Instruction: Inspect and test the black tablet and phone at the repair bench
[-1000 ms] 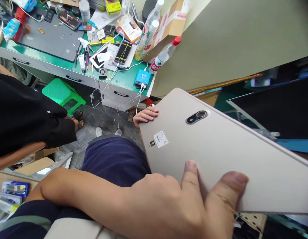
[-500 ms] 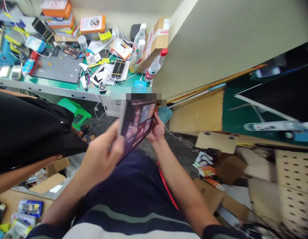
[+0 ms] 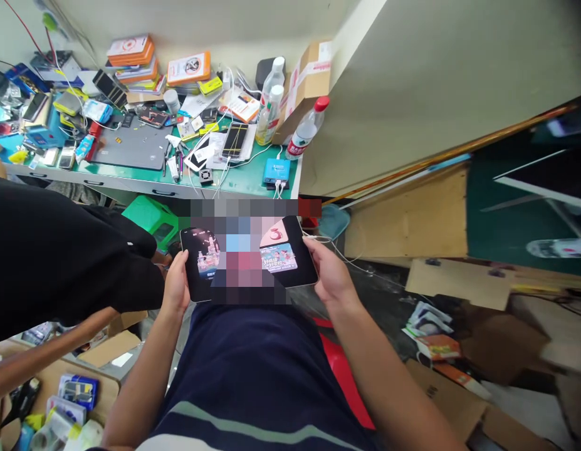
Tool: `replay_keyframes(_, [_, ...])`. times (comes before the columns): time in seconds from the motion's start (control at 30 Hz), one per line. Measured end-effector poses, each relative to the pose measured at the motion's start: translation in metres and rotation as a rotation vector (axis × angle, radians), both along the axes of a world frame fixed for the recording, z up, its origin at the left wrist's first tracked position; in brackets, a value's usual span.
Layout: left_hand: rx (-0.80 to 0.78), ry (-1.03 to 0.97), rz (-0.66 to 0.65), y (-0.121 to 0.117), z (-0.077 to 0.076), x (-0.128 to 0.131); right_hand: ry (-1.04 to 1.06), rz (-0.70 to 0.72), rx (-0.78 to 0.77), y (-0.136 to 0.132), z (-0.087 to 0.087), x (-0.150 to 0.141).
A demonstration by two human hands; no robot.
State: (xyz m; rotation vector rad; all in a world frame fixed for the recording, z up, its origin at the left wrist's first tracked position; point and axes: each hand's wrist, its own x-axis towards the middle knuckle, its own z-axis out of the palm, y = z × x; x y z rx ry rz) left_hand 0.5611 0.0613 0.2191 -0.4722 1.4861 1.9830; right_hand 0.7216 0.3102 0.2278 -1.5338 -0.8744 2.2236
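Note:
A black tablet [image 3: 297,275] with a lit screen is held level in front of my torso, its long side running left to right. My left hand [image 3: 178,285] grips its left edge, thumb along the front. At the opposite short edge, my right hand [image 3: 331,272] is closed round the frame. Blurred blocks cover the middle of the screen, while coloured pictures show on either side. A white cable [image 3: 321,237] appears at the tablet's right edge beside my right hand; whether it is plugged in I cannot tell.
Ahead, a green-topped workbench [image 3: 243,178] carries phones, boxes, bottles [image 3: 308,128] and a blue charging hub [image 3: 276,170]. A person in black [image 3: 69,250] stands at my left, near a green stool [image 3: 151,219]. Cardboard boxes [image 3: 440,394] lie on the floor at right.
The tablet has swung from a steep, angled pose to face me nearly level. My hands have moved apart to its two ends. The view has shifted slightly.

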Motion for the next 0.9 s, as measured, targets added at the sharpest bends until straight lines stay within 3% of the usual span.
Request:
replay_keyframes(0.17, [-0.002,-0.045,0.010,0.000,0.000,0.003,-0.003,0.055,-0.007,0.002,-0.002,0.007])
replay_keyframes(0.47, [0.035,-0.090,0.003,-0.001,0.011,0.010,0.026,0.057,-0.016,0.000,-0.025,0.013])
replay_keyframes(0.7, [0.165,-0.337,-0.057,-0.014,0.026,0.034,0.029,0.057,-0.159,-0.011,-0.027,0.021])
replay_keyframes(0.9, [0.127,-0.395,0.001,-0.021,0.024,0.051,0.013,0.143,-0.113,-0.023,-0.036,0.035])
